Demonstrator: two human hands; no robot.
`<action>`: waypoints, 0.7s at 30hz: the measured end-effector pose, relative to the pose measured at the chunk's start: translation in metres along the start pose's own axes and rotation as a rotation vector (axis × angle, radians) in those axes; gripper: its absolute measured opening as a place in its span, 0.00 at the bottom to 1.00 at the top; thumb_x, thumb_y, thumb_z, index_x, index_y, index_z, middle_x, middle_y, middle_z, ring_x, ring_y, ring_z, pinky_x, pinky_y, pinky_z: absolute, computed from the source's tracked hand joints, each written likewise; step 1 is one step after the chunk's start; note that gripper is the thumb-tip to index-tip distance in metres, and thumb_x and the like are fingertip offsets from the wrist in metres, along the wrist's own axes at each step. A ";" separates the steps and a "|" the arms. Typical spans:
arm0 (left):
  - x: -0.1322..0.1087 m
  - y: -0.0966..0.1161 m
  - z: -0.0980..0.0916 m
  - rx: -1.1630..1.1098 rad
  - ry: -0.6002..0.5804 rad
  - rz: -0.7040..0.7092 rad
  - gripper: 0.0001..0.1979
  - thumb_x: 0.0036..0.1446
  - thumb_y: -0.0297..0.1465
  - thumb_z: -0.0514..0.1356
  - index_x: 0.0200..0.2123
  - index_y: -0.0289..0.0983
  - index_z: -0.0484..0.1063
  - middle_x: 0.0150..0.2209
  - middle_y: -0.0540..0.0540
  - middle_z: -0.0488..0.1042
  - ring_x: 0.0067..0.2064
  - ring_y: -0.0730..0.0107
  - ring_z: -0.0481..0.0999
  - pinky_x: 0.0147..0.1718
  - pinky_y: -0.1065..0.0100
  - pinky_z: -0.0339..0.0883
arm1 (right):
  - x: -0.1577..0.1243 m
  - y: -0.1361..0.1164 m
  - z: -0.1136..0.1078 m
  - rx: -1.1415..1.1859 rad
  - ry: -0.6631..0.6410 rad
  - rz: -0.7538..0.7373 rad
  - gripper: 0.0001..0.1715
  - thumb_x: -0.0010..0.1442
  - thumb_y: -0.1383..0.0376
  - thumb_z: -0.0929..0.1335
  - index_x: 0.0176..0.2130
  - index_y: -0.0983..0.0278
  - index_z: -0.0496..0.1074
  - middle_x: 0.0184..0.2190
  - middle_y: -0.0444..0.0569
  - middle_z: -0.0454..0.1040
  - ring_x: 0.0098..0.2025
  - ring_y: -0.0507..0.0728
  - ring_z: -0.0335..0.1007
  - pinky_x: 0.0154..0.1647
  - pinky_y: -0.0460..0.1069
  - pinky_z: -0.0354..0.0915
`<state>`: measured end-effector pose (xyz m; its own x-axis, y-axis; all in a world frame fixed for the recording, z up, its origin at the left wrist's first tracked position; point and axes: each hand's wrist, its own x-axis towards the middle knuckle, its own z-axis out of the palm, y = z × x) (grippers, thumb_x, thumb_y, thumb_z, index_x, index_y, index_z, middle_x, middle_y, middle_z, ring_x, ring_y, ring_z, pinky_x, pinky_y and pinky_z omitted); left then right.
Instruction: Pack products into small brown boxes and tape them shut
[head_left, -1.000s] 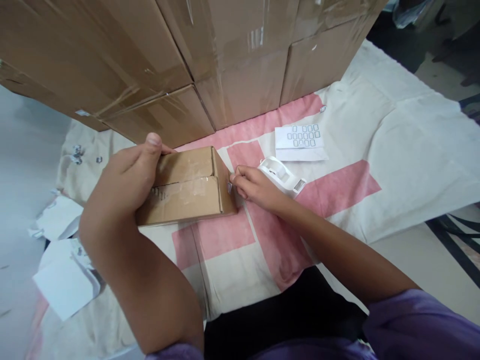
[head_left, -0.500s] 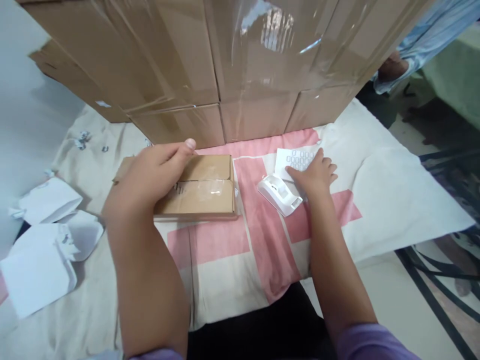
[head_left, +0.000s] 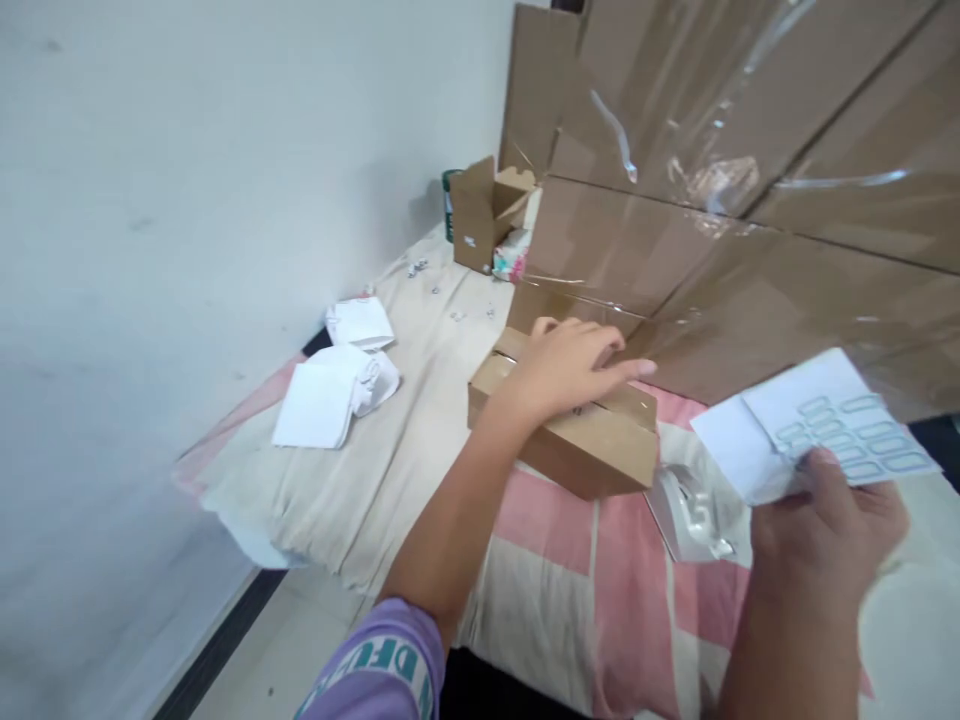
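Observation:
My right hand pinches a white paper sheet between thumb and fingers, raised above the right side of the cloth. Rows of small rounded outlines cover its right part; whether they are printed or attached I cannot tell. My left hand rests over the top of a closed brown cardboard box, fingers spread and slightly bent, thumb pointing right. Just right of that box lies a white tape dispenser, its details blurred.
Large taped cartons form a wall behind the box. Folded white papers lie on the left of the checked cloth. A small open carton stands farther back, near the white wall.
The view has swung left. My right hand, earlier over the sheet on the cloth, now holds it up. My left hand is still on the box, its fingers now in sight.

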<state>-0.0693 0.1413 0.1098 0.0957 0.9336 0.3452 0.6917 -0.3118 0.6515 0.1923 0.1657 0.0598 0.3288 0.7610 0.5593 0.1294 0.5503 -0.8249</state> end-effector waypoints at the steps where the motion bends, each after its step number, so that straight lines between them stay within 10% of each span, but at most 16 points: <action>1: -0.002 0.005 -0.005 -0.065 -0.004 0.027 0.20 0.65 0.50 0.52 0.44 0.43 0.74 0.47 0.48 0.79 0.53 0.59 0.74 0.61 0.52 0.54 | -0.005 -0.020 0.013 0.015 -0.046 -0.024 0.20 0.45 0.63 0.72 0.40 0.50 0.82 0.49 0.53 0.81 0.53 0.71 0.77 0.55 0.68 0.69; 5: -0.017 0.028 -0.028 -0.330 -0.023 0.084 0.11 0.65 0.43 0.54 0.41 0.45 0.73 0.44 0.52 0.79 0.46 0.67 0.77 0.51 0.61 0.67 | -0.023 -0.078 0.061 -0.094 -0.076 -0.082 0.17 0.48 0.62 0.75 0.41 0.51 0.83 0.45 0.54 0.82 0.52 0.70 0.78 0.59 0.69 0.68; 8: -0.023 0.016 -0.045 -0.445 0.204 0.032 0.07 0.64 0.36 0.55 0.37 0.43 0.73 0.39 0.51 0.79 0.41 0.69 0.77 0.42 0.64 0.70 | -0.029 -0.080 0.076 -0.109 -0.097 -0.077 0.21 0.49 0.60 0.74 0.45 0.51 0.80 0.41 0.54 0.82 0.44 0.69 0.80 0.53 0.70 0.71; 11: -0.024 -0.038 -0.060 -0.660 0.679 -0.118 0.03 0.59 0.32 0.62 0.38 0.40 0.72 0.41 0.49 0.78 0.44 0.69 0.77 0.42 0.68 0.69 | -0.030 -0.052 0.070 -0.087 -0.177 -0.015 0.28 0.52 0.56 0.69 0.54 0.49 0.73 0.44 0.55 0.81 0.41 0.68 0.81 0.48 0.71 0.73; 14: -0.031 -0.110 -0.065 -1.167 1.272 -0.575 0.08 0.55 0.30 0.65 0.38 0.39 0.70 0.40 0.48 0.77 0.41 0.71 0.78 0.33 0.74 0.65 | -0.032 -0.014 0.053 -0.192 -0.280 0.070 0.32 0.53 0.50 0.67 0.57 0.50 0.67 0.56 0.59 0.75 0.55 0.70 0.76 0.53 0.70 0.70; 17: -0.041 -0.161 -0.055 -1.338 1.449 -0.765 0.06 0.63 0.30 0.54 0.44 0.41 0.65 0.51 0.43 0.75 0.47 0.72 0.78 0.31 0.76 0.62 | -0.041 0.018 0.035 -0.172 -0.581 0.170 0.51 0.52 0.38 0.67 0.67 0.51 0.55 0.67 0.61 0.62 0.68 0.72 0.61 0.61 0.70 0.63; 21: -0.040 -0.179 -0.033 -1.455 1.492 -0.772 0.10 0.68 0.38 0.45 0.46 0.44 0.62 0.60 0.44 0.69 0.56 0.71 0.76 0.36 0.74 0.66 | -0.056 0.031 0.025 -0.140 -0.867 0.154 0.75 0.45 0.35 0.73 0.74 0.58 0.36 0.73 0.60 0.45 0.72 0.75 0.49 0.65 0.67 0.58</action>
<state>-0.2202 0.1533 0.0017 -0.7922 0.3532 -0.4977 -0.6006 -0.5956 0.5334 0.1549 0.1487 0.0055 -0.4637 0.8469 0.2604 0.2741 0.4166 -0.8668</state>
